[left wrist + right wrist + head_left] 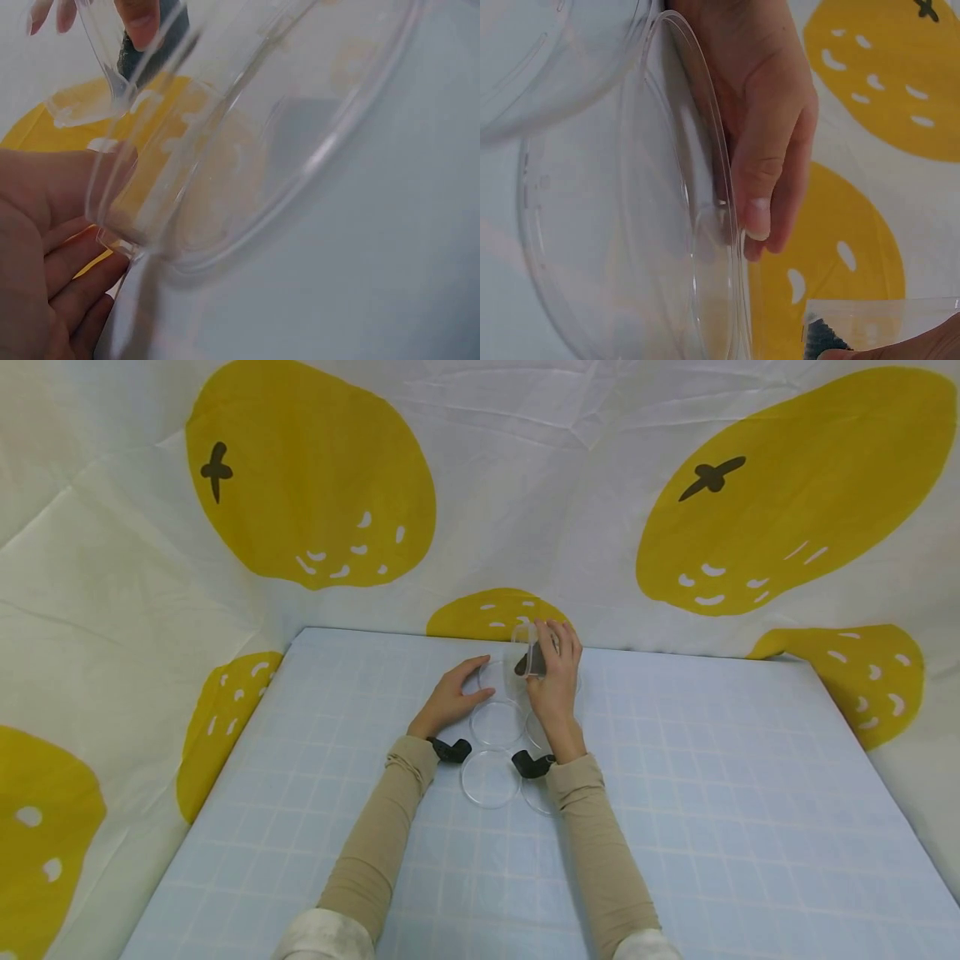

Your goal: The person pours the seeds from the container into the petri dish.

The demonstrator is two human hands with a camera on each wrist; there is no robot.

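My left hand [452,693] is at the back-left petri dish [496,680], its thumb and fingers round the left edge. The left wrist view shows the dish's clear rim close up beside those fingers. Above and to the right, my right hand [556,681] grips a clear plastic cup [521,633], tilted toward the dishes. A dark, rough-textured mass [535,660] shows inside the cup; what it is cannot be made out. In the right wrist view, only part of the cup [885,309] appears at the lower right.
More clear petri dishes stand close together: a middle-left dish [498,724], a front-left dish [491,779], and others partly hidden under my right forearm. The table [720,793] has a pale blue checked cover. A fabric backdrop with yellow fruit prints [315,468] rises behind it.
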